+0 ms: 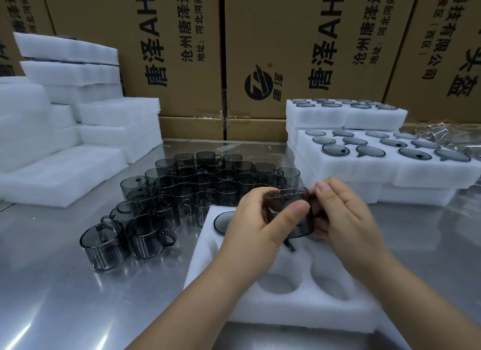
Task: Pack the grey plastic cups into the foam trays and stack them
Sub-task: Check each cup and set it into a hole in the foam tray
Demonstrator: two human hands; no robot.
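Here, the left hand (256, 219) and right hand (341, 214) both pinch one grey cup (289, 211) above the near foam tray (299, 305). Loading step: next, seat it in an empty pocket (276, 283).

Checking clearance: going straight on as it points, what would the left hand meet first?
Beyond the cup the left hand grips, probably the right hand, holding the cup's far side.

Both hands (299, 219) hold a grey cup (287, 209) (tilted) above the foam tray (286, 305).
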